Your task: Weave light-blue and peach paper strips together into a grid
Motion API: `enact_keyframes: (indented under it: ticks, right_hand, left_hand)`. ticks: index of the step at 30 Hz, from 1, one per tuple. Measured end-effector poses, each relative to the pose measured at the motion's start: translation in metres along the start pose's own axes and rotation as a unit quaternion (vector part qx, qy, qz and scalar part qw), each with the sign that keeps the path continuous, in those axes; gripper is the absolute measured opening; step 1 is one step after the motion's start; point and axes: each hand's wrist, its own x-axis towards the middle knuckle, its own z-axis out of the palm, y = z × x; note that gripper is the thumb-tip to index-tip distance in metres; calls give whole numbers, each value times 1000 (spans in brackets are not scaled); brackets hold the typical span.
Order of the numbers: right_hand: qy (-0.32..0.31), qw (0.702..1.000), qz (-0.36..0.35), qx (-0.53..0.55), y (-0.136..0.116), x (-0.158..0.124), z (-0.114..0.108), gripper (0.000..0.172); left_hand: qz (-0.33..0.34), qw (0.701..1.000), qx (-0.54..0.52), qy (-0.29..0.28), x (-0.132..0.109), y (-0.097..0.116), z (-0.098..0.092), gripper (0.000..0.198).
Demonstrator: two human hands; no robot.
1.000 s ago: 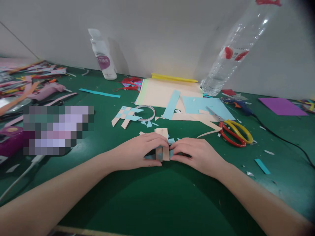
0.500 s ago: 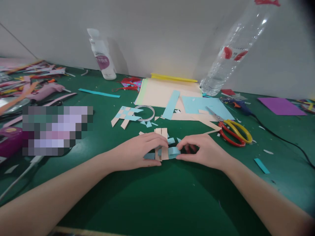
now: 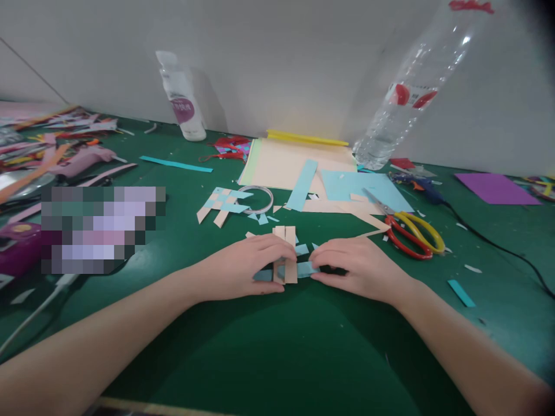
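Observation:
Between my hands lie peach paper strips (image 3: 291,270) standing side by side, crossed by blue strips. My left hand (image 3: 249,263) curves over their left side, thumb below and fingers on top, pressing them and hiding part of the crossing. My right hand (image 3: 358,263) pinches the right end of a blue paper strip (image 3: 306,269) that passes through the peach ones. Just behind, a finished-looking woven piece (image 3: 223,199) of blue and peach strips lies beside a ring of clear tape (image 3: 260,199).
Scissors (image 3: 414,234) with red and yellow handles lie at right, near a blue paper sheet (image 3: 359,188) and peach sheets (image 3: 281,159). A clear water bottle (image 3: 411,98) and a white bottle (image 3: 182,101) stand at the wall. Paper strips (image 3: 47,147) are heaped at left beside a blurred-out item (image 3: 104,231).
The blue strip's right end, raised in a curl before, now lies flatter. My right hand has lowered slightly with it; my left hand has stayed in place.

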Motion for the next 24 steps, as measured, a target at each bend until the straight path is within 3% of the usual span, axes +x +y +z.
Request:
enact_keyframes:
  ticks: [10, 20, 24]
  right_hand:
    - [34, 995, -24, -89, -4, 1, 8, 21]
    - [65, 994, -10, -88, -13, 4, 20, 24]
    - [91, 995, 30, -40, -12, 2, 17, 29]
  left_hand:
    - [7, 1000, 5, -3, 2, -2, 1, 34]
    - [19, 1000, 0, 2, 1, -2, 2, 34]
    - [10, 1000, 6, 6, 1, -1, 1, 37]
